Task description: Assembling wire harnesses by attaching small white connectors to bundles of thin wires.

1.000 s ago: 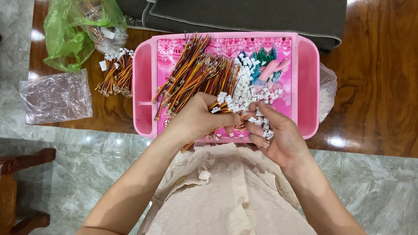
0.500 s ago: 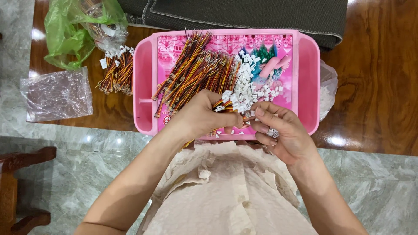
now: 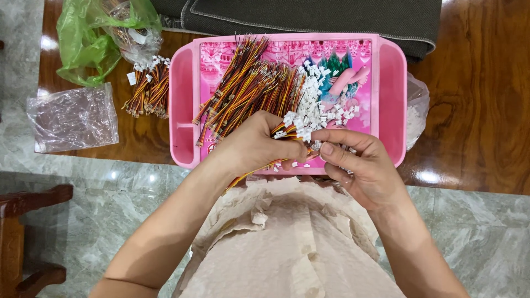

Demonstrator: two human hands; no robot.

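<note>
Head view, only one here: the left hand (image 3: 259,144) is closed round a bunch of thin red, yellow and black wire leads with small white plastic plugs (image 3: 288,132), held over the near edge of the pink rectangular plastic tray (image 3: 182,110), tails of the wires hanging out under the palm toward the lap. The right hand (image 3: 361,165) has come up from the near right part of the tray, where it sat lower and further out a second ago, and now meets the left; thumb and forefinger (image 3: 331,135) are pinched at the plug end of the bunch, on what looks like one small white connector housing, too small to be sure. Change since half a second ago: right hand shifted left and up, fingertips now touching the plug ends, the left hand barely moved. Reads as a housing being fitted onto a lead in the held bunch, my judgement only. Inside the tray, a loose heap of the same striped wire leads (image 3: 243,83) fills the left and middle, a pile of loose white connector housings (image 3: 314,96) lies right of centre. Off the tray's left edge on the brown wooden table (image 3: 475,99), a small tied bundle of finished leads (image 3: 148,91), a green plastic bag (image 3: 83,38) at the far left corner, a clear plastic bag (image 3: 74,117) near the left near edge. Dark grey cloth (image 3: 331,14) along the far edge.
</note>
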